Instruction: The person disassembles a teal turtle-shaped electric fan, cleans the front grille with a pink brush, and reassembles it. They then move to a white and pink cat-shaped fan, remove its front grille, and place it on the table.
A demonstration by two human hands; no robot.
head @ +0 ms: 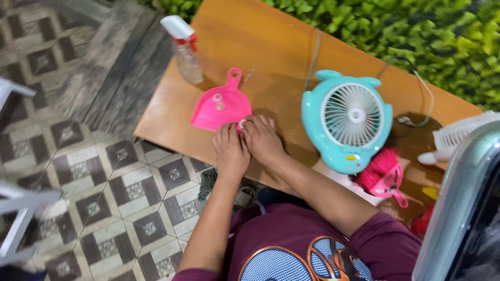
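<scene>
Pink dustpan (221,108) lies flat just beyond my hands, its handle pointing away toward the spray bottle (185,48) and its wide mouth facing me at the table's near edge (172,139). My left hand (230,151) and right hand (262,138) pinch a small white piece (241,125) at that mouth. The teal fan (347,119) crowds the right; the left stays open.

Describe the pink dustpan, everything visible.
The pink dustpan looks like glossy moulded plastic: a flat scoop with a short handle ending in a hanging loop. It lies flat near the wooden table's front edge, handle pointing away from the person. Two small round pieces, details unclear, rest in the pan. The left hand and right hand meet at its near corner around a small whitish item.
</scene>
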